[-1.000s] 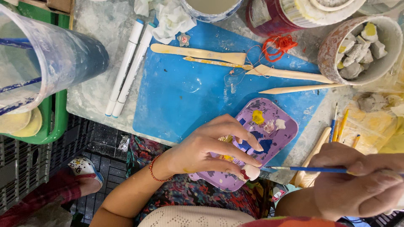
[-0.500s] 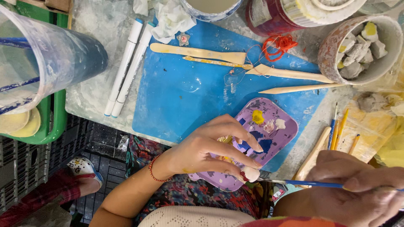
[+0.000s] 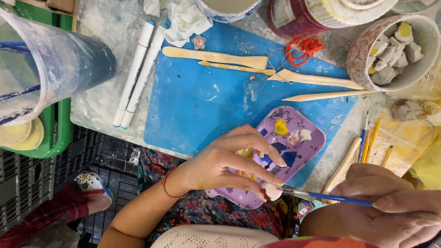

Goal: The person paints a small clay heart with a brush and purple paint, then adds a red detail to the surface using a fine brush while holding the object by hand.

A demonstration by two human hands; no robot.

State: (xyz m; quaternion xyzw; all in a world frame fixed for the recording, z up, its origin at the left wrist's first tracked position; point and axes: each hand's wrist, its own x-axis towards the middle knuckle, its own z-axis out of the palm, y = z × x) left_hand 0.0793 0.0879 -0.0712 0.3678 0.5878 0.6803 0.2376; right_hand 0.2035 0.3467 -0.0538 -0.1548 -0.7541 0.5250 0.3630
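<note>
Dropping lower since the earlier frame, the right hand [image 3: 386, 206] is pinching a thin blue paintbrush [image 3: 330, 197], its tip now touching a small pale clay piece [image 3: 272, 192]. That piece is being gripped by the fingertips of the left hand [image 3: 225, 163], over the near edge of a purple palette [image 3: 294, 142] bearing yellow, white and blue paint. On the surface behind, a round tub [image 3: 395, 50] is holding grey clay lumps, and a clear cup [image 3: 50, 64] is holding bluish water.
</note>
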